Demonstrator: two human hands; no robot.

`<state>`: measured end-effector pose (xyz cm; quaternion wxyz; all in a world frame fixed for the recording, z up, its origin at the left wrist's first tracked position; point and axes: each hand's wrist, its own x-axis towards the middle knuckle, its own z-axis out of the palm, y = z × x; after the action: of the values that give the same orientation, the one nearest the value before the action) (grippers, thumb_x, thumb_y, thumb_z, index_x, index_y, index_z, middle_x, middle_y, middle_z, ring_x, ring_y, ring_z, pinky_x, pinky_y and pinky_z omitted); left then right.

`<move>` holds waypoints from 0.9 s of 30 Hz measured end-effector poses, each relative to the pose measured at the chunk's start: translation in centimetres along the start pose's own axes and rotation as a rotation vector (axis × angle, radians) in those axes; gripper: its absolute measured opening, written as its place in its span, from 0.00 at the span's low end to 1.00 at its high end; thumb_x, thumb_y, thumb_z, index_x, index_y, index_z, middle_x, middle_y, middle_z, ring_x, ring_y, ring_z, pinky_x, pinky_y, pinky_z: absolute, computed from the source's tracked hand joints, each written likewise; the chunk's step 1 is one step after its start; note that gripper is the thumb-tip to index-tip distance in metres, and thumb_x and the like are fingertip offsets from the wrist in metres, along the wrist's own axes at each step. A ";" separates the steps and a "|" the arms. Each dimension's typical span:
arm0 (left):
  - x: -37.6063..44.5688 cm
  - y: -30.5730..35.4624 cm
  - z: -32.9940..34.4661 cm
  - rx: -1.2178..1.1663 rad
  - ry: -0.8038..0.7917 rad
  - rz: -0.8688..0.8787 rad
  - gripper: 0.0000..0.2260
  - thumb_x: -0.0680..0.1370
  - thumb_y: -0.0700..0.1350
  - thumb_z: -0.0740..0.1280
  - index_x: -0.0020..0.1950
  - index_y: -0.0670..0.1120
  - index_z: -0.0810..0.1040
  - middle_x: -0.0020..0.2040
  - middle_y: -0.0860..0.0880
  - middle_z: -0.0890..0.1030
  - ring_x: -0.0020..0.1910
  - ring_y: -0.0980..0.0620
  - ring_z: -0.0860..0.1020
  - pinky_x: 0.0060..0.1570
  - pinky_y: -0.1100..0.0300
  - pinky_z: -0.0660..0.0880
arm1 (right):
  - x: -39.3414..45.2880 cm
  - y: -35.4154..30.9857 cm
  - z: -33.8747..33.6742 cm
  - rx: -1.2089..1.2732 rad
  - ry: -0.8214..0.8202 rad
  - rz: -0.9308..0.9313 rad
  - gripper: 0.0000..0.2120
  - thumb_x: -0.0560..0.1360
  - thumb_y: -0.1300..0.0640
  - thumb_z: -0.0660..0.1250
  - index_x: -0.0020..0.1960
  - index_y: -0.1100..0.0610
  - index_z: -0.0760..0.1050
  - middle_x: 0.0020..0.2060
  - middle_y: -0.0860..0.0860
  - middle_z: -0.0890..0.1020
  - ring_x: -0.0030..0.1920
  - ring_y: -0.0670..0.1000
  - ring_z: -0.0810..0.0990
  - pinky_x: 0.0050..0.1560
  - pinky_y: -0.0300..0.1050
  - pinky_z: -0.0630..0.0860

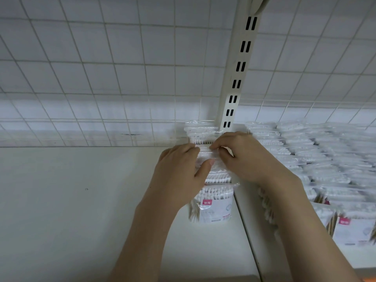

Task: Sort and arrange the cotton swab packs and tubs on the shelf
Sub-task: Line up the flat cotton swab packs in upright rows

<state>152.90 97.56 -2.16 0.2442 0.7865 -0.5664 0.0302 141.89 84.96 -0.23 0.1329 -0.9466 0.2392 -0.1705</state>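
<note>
Both hands on one cotton swab pack (211, 159) mid-row: left hand (179, 176) wraps its left side, thumb on front; right hand (244, 157) pinches its top edge. Row of packs (216, 202) stands on white shelf (71, 200), centre frame. More packs (325, 163) at 3 o'clock, past slotted post (237, 78).

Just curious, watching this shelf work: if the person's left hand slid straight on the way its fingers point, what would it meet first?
Probably the clear plastic cotton swab packs standing at the back of the row, then the white wire grid back panel. The left hand already grips the row; depth is unclear.
</note>
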 end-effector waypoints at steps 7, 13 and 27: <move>-0.1 0.2 0.1 0.022 0.020 -0.001 0.24 0.76 0.59 0.53 0.51 0.43 0.79 0.50 0.50 0.80 0.49 0.51 0.77 0.57 0.58 0.68 | 2.2 0.0 -1.0 -0.109 0.064 0.008 0.19 0.76 0.65 0.57 0.64 0.55 0.74 0.62 0.51 0.75 0.62 0.55 0.72 0.61 0.55 0.69; -0.1 0.2 0.0 0.034 0.010 0.002 0.19 0.79 0.57 0.56 0.59 0.45 0.76 0.57 0.52 0.77 0.55 0.53 0.75 0.60 0.60 0.64 | 3.2 -0.2 -1.0 -0.217 -0.114 0.038 0.20 0.76 0.65 0.54 0.65 0.54 0.72 0.64 0.50 0.74 0.64 0.53 0.70 0.63 0.54 0.66; 3.3 0.0 0.3 0.154 -0.139 -0.026 0.18 0.81 0.52 0.51 0.60 0.43 0.71 0.56 0.48 0.75 0.58 0.49 0.73 0.58 0.56 0.65 | 2.8 0.1 -1.3 -0.137 -0.136 0.031 0.19 0.73 0.66 0.55 0.55 0.53 0.80 0.57 0.47 0.80 0.59 0.51 0.75 0.63 0.51 0.68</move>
<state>153.94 94.55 -1.39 0.1437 0.8104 -0.5677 0.0158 143.69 83.25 1.64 0.0863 -0.9590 0.2553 -0.0872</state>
